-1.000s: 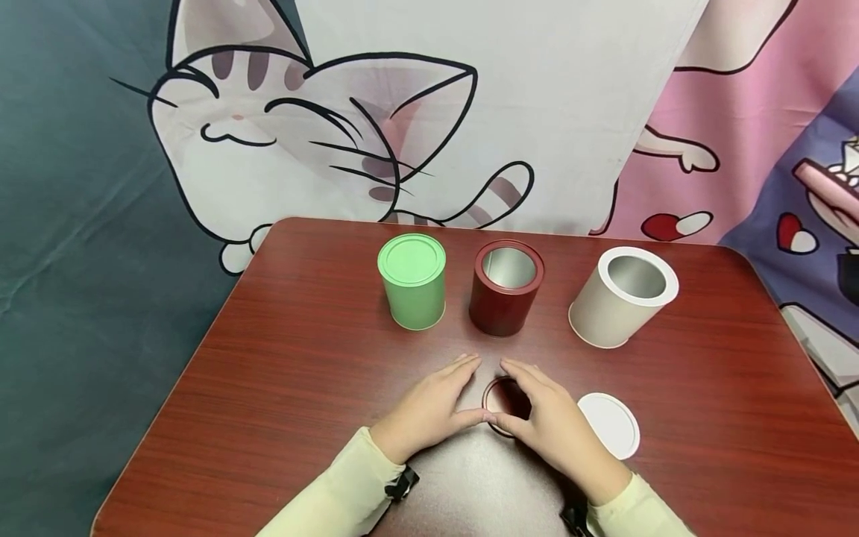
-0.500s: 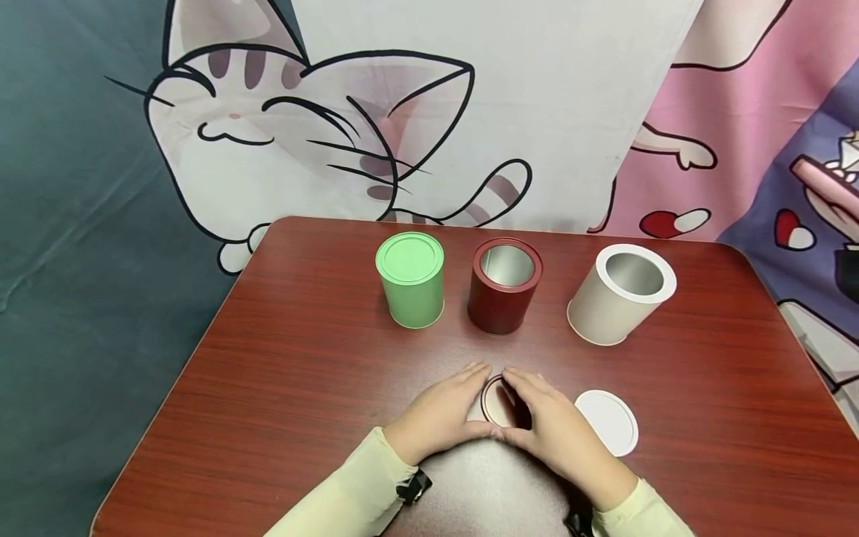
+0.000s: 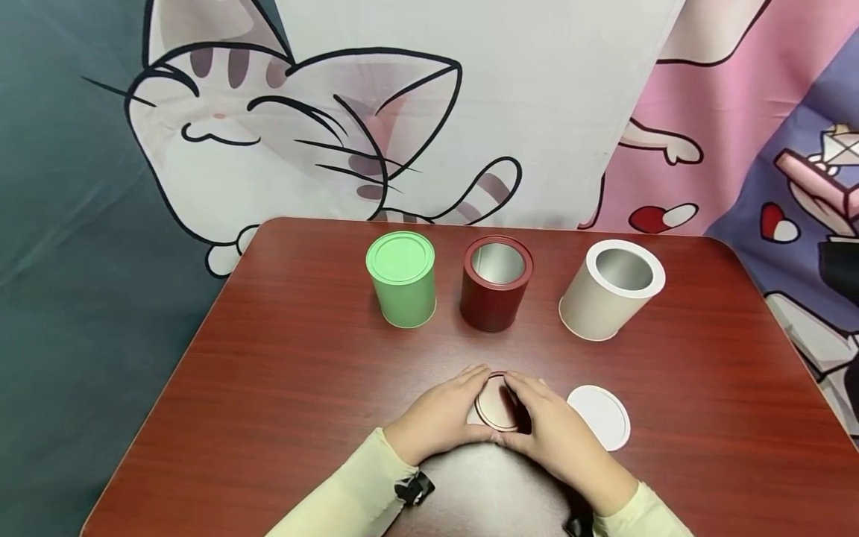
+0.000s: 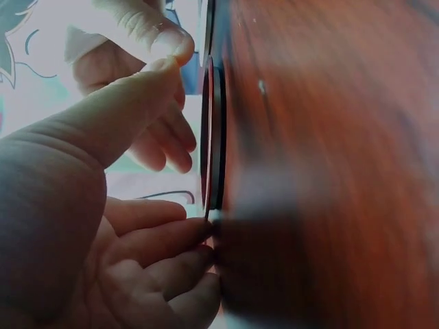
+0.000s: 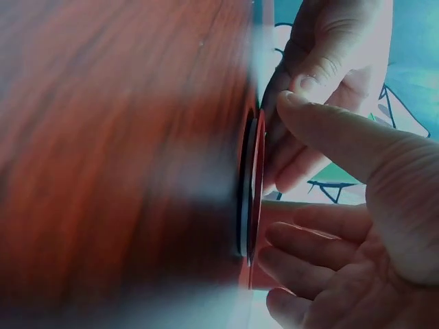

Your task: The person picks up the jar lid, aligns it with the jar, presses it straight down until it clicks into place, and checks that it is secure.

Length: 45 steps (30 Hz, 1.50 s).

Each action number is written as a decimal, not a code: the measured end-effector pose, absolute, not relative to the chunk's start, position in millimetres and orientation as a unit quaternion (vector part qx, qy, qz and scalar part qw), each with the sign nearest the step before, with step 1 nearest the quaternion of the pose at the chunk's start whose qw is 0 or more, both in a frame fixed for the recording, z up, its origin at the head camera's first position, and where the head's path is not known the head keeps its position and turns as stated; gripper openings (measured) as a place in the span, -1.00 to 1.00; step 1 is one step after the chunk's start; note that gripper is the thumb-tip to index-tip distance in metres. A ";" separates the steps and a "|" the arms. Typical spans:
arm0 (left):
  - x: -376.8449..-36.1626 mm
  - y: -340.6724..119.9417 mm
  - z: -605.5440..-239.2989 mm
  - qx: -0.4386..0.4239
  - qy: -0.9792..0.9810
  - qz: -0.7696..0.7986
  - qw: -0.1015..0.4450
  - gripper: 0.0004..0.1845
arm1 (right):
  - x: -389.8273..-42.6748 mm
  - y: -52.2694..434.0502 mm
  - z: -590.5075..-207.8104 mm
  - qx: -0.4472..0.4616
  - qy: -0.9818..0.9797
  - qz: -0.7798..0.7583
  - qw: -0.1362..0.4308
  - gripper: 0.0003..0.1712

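Note:
A dark red can lid [image 3: 495, 406] lies on the table, its surface shiny with a pale reflection. My left hand [image 3: 439, 418] is cupped along its left side, and my right hand [image 3: 564, 440] curves along its right side. The two thumb tips meet near the lid's front edge. Up close in the left wrist view, the left fingertips touch the rim of the lid [image 4: 208, 137]. From the right wrist, the lid [image 5: 258, 185] shows a red flange over a darker plug, with the right fingers loosely bent beside it. Neither hand visibly pinches it.
Behind the hands stand a green can [image 3: 406, 298] with its lid on, an open dark red can [image 3: 492, 304] and an open white can [image 3: 593, 309]. A white lid [image 3: 599, 416] lies just right of my right hand. The table's [image 3: 268, 418] back edge meets a printed cloth.
Both hands have drawn back slightly toward the body since a second ago and closed in around the red lid. The head view has shifted a little to the right. The cans stay put.

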<state>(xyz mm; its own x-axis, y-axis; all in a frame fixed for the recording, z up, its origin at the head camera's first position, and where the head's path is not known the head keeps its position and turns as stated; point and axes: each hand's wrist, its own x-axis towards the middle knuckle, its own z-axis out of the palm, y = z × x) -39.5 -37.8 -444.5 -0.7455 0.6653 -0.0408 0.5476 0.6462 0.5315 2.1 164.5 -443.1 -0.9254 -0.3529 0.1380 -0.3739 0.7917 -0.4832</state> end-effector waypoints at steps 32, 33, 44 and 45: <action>-49.7 -32.8 -453.1 0.352 0.901 0.228 0.109 -0.17 | -3.5 181.1 -440.2 0.153 -0.955 0.253 0.002 -0.12; -49.6 -32.9 -453.3 0.353 0.901 0.228 0.106 -0.18 | -3.4 181.0 -440.0 0.153 -0.956 0.252 0.002 -0.12; -49.1 -35.2 -449.2 0.355 0.897 0.241 0.107 -0.18 | -2.8 181.1 -440.3 0.140 -0.953 0.269 -0.003 -0.14; -49.1 -35.6 -448.8 0.355 0.897 0.242 0.106 -0.18 | -2.8 181.0 -440.5 0.140 -0.953 0.269 -0.004 -0.14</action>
<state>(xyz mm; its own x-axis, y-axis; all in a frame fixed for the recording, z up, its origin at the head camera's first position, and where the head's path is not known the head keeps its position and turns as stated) -49.1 -35.6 -448.8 -0.7258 0.6877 -0.0192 0.5851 0.6317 0.5086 -2.8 181.0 -440.5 -0.9610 -0.2680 0.0678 -0.2638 0.8159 -0.5144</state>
